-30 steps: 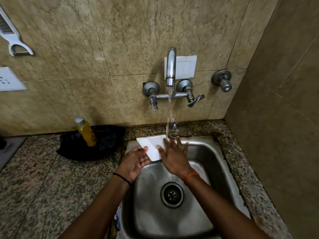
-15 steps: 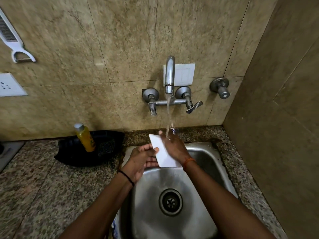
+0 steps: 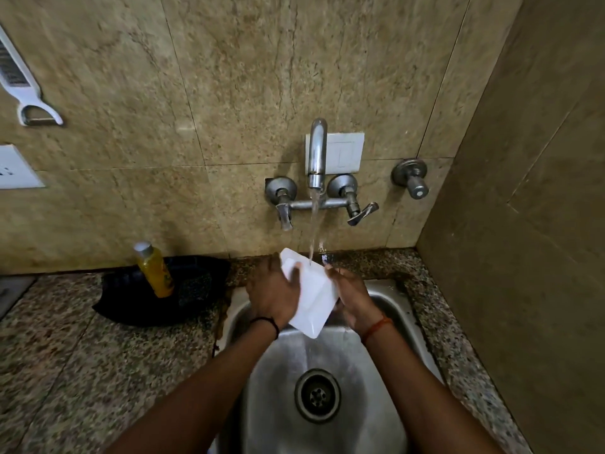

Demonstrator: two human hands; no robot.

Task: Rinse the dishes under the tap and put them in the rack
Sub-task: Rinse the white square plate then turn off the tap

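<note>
Dish (image 3: 311,294), a white square plate, sits tilted over the sink (image 3: 386,322) at its twelve o'clock under the tap (image 3: 317,155), my left hand (image 3: 273,290) and right hand (image 3: 352,298) fingers clamped on opposite edges; wet, it could slip.

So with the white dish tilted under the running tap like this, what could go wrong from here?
1. The wet white dish is held only at its edges by the left hand and right hand; it could slip into the sink.
2. Water from the tap may splash off it onto the counter.
</note>
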